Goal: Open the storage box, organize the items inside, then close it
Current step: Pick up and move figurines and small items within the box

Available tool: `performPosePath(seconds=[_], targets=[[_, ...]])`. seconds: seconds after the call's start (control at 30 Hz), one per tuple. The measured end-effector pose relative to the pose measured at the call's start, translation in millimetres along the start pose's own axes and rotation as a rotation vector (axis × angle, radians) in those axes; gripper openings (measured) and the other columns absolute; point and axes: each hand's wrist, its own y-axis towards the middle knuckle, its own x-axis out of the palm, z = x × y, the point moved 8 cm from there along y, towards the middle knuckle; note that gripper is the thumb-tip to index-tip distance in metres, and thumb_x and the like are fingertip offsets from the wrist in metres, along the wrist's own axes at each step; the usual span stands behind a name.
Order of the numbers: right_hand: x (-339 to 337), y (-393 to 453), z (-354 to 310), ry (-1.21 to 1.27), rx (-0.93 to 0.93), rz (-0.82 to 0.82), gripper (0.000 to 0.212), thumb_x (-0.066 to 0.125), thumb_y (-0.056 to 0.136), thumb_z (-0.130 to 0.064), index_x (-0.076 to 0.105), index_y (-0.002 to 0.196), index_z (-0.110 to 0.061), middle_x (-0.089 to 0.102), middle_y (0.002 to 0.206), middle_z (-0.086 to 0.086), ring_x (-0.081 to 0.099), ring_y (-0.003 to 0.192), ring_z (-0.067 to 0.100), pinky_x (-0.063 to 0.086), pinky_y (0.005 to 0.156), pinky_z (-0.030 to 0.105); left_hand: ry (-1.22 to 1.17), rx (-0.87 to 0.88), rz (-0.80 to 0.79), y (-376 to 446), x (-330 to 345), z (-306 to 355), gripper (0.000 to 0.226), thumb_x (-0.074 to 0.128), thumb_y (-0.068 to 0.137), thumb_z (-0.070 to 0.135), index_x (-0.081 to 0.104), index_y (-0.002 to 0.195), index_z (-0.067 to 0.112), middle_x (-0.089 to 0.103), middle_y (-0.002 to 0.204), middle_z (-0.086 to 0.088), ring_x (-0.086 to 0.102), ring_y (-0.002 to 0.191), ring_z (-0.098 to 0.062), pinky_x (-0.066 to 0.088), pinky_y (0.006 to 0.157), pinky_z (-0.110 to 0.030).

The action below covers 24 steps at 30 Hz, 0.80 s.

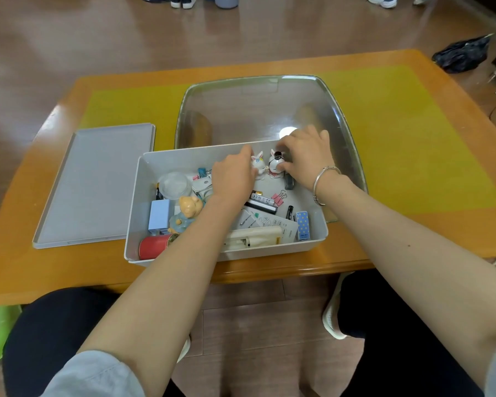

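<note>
The white storage box [143, 179] stands open at the table's near edge, with its grey lid [95, 184] lying flat to the left. Inside, at the far wall, my left hand [234, 176] holds a white rabbit figurine [258, 164]. My right hand [307, 156] grips a white figurine with a black top [275, 164] right beside it. The box also holds a bear figurine [188, 209], a red can [155, 246], a blue block [159, 214], a clear round cup [173, 184], batteries, binder clips, cards and a cream pouch [255, 236].
A large clear plastic tray [269, 110] lies behind the box on the yellow mat [413, 138] of the orange table [26, 270]. A black bag [461, 54] lies on the floor at the far right. My knees sit under the table's near edge.
</note>
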Motion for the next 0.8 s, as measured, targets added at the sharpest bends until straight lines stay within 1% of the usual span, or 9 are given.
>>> performPosePath(seconds=[0.1,0.17,0.2,0.27,0.33,0.4,0.47,0.57,0.8], targets=[[-8,-11,17,0.160,0.095,0.124,0.044,0.073,0.075,-0.035,0.060,0.115,-0.024,0.056,0.115,0.000,0.043,0.112,0.023,0.023,0.085,0.032,-0.167,-0.014,0.046,-9,-14,-5,0.035,0.064,0.090,0.023,0.053,0.122,0.015,0.061,0.114,-0.009,0.056,0.102,-0.027,0.044,0.078,-0.036],[-6,-21,28,0.308,0.167,0.151,0.049,0.072,0.078,-0.029,0.055,0.123,-0.021,0.053,0.121,0.003,0.045,0.115,0.023,0.032,0.093,0.035,-0.269,0.035,0.081,-16,-22,-1,0.036,0.062,0.091,0.021,0.053,0.125,0.015,0.056,0.119,-0.006,0.053,0.106,-0.022,0.044,0.083,-0.033],[-3,-26,32,0.409,0.199,0.144,0.049,0.070,0.079,-0.024,0.053,0.125,-0.018,0.053,0.122,0.004,0.048,0.112,0.021,0.037,0.095,0.037,-0.299,0.091,0.049,-19,-20,5,0.033,0.058,0.093,0.021,0.053,0.125,0.015,0.056,0.118,-0.004,0.054,0.106,-0.020,0.044,0.084,-0.031],[4,-33,38,0.586,0.260,0.114,0.042,0.065,0.082,-0.015,0.054,0.123,-0.015,0.060,0.116,0.003,0.056,0.093,0.013,0.046,0.088,0.032,-0.294,0.226,-0.103,-26,-8,23,0.030,0.053,0.095,0.020,0.054,0.125,0.017,0.057,0.120,-0.003,0.054,0.108,-0.018,0.044,0.087,-0.031],[10,-38,42,0.673,0.307,0.083,0.036,0.061,0.084,-0.012,0.058,0.119,-0.015,0.066,0.109,0.001,0.056,0.075,0.007,0.046,0.078,0.024,-0.251,0.303,-0.277,-33,10,35,0.032,0.049,0.096,0.020,0.053,0.129,0.017,0.055,0.130,-0.003,0.051,0.118,-0.020,0.043,0.096,-0.036],[13,-40,42,0.705,0.323,0.079,0.033,0.059,0.085,-0.012,0.059,0.118,-0.015,0.066,0.106,0.000,0.054,0.068,0.004,0.046,0.074,0.022,-0.209,0.313,-0.392,-37,24,38,0.036,0.046,0.097,0.020,0.050,0.133,0.018,0.050,0.137,-0.004,0.047,0.124,-0.022,0.041,0.100,-0.039],[13,-41,41,0.705,0.318,0.101,0.032,0.057,0.086,-0.011,0.060,0.118,-0.015,0.067,0.104,-0.001,0.057,0.070,0.008,0.047,0.074,0.024,-0.146,0.306,-0.452,-39,34,38,0.039,0.045,0.097,0.025,0.047,0.135,0.018,0.047,0.140,-0.006,0.045,0.127,-0.025,0.040,0.099,-0.042],[13,-42,40,0.698,0.313,0.115,0.031,0.055,0.087,-0.013,0.060,0.118,-0.017,0.066,0.103,-0.003,0.059,0.073,0.011,0.049,0.073,0.025,-0.007,0.294,-0.520,-39,43,36,0.041,0.039,0.098,0.034,0.044,0.137,0.023,0.051,0.137,-0.003,0.046,0.126,-0.025,0.035,0.099,-0.044],[16,-40,40,0.679,0.313,0.100,0.032,0.054,0.088,-0.013,0.059,0.120,-0.017,0.067,0.103,-0.002,0.061,0.078,0.013,0.053,0.078,0.032,0.064,0.300,-0.549,-41,45,30,0.040,0.032,0.098,0.036,0.049,0.133,0.028,0.058,0.132,-0.001,0.051,0.120,-0.024,0.032,0.103,-0.044]])
